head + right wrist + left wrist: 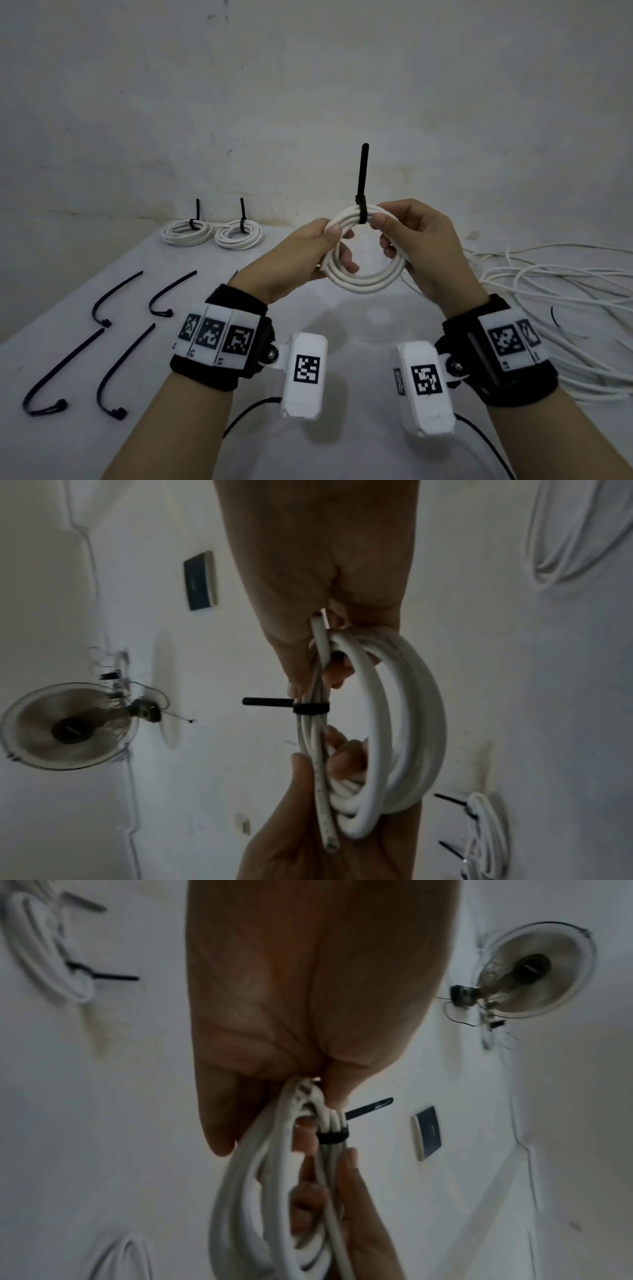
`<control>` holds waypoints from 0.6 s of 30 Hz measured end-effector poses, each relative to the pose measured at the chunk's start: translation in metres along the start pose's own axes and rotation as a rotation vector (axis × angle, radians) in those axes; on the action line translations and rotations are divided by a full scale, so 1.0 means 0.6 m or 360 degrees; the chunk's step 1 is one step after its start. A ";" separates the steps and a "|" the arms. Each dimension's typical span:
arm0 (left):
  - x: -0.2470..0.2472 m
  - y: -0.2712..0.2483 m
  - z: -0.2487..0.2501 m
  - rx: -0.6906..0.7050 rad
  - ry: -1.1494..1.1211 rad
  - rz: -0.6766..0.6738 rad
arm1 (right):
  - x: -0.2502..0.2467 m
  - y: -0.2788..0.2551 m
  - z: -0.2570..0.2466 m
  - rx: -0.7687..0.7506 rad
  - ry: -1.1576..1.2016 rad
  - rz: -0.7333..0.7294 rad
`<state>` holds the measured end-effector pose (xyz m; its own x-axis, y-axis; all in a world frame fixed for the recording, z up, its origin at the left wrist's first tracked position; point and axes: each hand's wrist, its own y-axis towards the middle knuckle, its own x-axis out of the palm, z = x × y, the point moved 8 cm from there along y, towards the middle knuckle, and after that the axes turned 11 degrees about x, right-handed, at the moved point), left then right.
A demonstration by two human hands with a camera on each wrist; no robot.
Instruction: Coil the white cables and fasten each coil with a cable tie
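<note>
Both hands hold a coil of white cable (364, 279) up above the table. A black cable tie (362, 185) is closed round the top of the coil, its tail standing straight up. My left hand (325, 246) grips the coil's left side, thumb over the strands. My right hand (397, 233) pinches the coil just right of the tie and curls round its right side. The left wrist view shows the tie band (333, 1136) round the strands. In the right wrist view the tie (310, 708) and coil (404, 723) show between both hands.
Two tied coils (186, 233) (238, 234) lie at the back of the white table (342, 322). Several loose black cable ties (113, 298) (44, 377) lie at the left. A tangle of loose white cable (555, 308) spreads over the right side.
</note>
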<state>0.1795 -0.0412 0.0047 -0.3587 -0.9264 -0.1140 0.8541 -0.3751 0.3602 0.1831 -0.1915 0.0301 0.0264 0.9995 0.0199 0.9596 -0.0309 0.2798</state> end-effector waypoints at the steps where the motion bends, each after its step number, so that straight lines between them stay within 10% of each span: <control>1: -0.003 0.006 -0.013 -0.0038 -0.0044 0.0023 | 0.000 0.008 0.014 0.0037 0.0023 0.0006; 9: -0.071 0.079 -0.132 -0.0426 -0.0088 0.0197 | -0.012 0.048 0.194 0.0570 0.0200 -0.0008; 18: -0.193 0.192 -0.214 -0.0815 0.0152 0.0491 | -0.042 0.058 0.240 0.0442 -0.0510 -0.0014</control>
<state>0.3678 0.0189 -0.0594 -0.0507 -0.9847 -0.1666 0.9945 -0.0345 -0.0988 0.2558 -0.2159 -0.0987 0.0618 0.9541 -0.2931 0.9980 -0.0621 0.0082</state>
